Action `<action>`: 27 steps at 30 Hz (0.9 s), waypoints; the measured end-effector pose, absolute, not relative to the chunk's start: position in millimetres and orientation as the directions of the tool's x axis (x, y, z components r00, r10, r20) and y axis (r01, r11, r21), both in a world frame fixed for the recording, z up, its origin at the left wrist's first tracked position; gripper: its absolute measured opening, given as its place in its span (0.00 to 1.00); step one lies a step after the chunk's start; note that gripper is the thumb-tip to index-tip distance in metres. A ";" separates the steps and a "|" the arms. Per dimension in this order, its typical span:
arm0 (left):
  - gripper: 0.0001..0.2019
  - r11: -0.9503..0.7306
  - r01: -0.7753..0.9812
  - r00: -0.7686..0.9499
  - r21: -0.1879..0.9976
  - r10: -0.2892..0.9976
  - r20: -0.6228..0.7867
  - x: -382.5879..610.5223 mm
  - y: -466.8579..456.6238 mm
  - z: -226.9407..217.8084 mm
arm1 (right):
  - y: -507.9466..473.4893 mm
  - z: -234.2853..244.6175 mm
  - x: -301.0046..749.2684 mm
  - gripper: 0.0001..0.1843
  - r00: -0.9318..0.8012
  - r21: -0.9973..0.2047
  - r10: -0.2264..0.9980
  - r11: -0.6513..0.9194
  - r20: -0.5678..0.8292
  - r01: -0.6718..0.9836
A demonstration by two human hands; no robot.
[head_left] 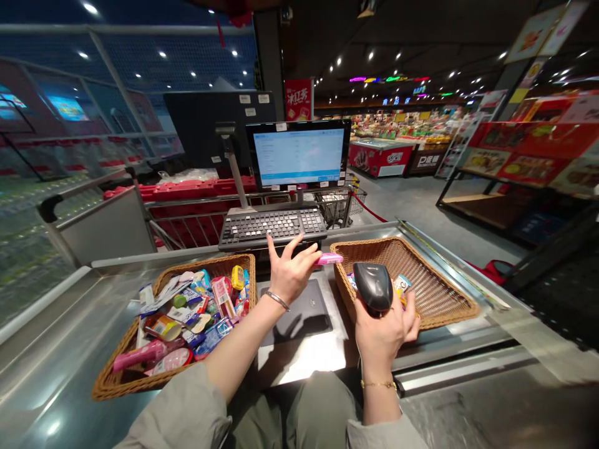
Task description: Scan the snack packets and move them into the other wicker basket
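your left hand [294, 271] pinches a pink item [331, 259] by the keyboard [274, 226]'s near right corner, your right hand [382, 330] grips a black scanner [373, 285] nearer you, a filled basket [107, 384] left of it

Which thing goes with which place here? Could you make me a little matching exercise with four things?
Things:
1. black scanner
2. small pink item
3. keyboard
4. heaped basket

Places:
A. in front of the lit screen
B. on the left side of the counter
C. held in the left hand
D. held in the right hand

Pairs: 1-D, 2-C, 3-A, 4-B
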State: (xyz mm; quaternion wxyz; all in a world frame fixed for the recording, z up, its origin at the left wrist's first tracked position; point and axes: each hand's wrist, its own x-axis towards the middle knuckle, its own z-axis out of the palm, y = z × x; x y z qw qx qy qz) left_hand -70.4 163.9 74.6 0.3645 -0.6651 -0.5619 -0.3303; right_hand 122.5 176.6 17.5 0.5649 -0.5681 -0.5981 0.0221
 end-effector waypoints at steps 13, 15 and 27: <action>0.11 -0.194 0.973 0.216 -0.128 0.550 0.807 -42.3 197.3 70.0 | 195.5 9.8 142.4 0.30 0.433 -0.762 0.706 0.234 0.560 0.604; 0.13 -0.206 0.969 0.233 -0.138 0.567 0.790 -32.9 207.1 69.9 | 198.5 10.5 146.1 0.28 0.479 -0.781 0.689 0.207 0.544 0.589; 0.22 -0.185 0.977 0.207 -0.105 0.712 0.671 -16.4 204.9 73.1 | 201.9 12.1 150.9 0.25 0.518 -0.773 0.641 0.196 0.567 0.603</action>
